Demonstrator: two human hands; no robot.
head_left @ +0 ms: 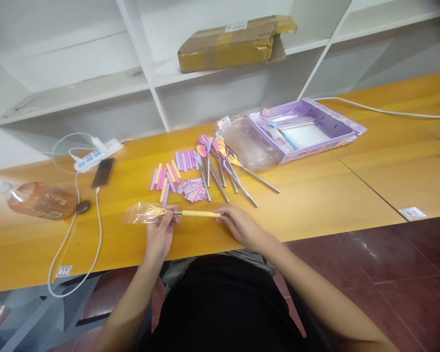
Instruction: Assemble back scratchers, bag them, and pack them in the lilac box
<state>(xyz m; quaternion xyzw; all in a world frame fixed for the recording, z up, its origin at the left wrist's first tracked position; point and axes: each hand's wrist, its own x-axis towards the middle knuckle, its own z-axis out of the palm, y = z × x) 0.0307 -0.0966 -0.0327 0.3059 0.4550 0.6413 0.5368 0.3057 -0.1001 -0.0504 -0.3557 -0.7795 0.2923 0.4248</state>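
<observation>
A yellow back scratcher (200, 213) with a hand-shaped head lies level between my hands, its head inside a clear plastic bag (137, 213). My left hand (160, 232) pinches the bag and the metal rod near the head. My right hand (238, 224) is closed on the end of the yellow handle. Just beyond lie several metal-rod back scratchers (220, 176) with coloured hand heads, in a loose heap. Beside them are several coloured handle sleeves (163, 178) and a small pile of printed cards (194, 189).
A purple box (324, 139) holding more scratchers stands at the back right, with clear plastic bags (249, 144) against it. To the left are a phone (103, 173), a power strip (99, 155), cables and an orange drink bottle (44, 200). A cardboard box (227, 51) sits on the shelf.
</observation>
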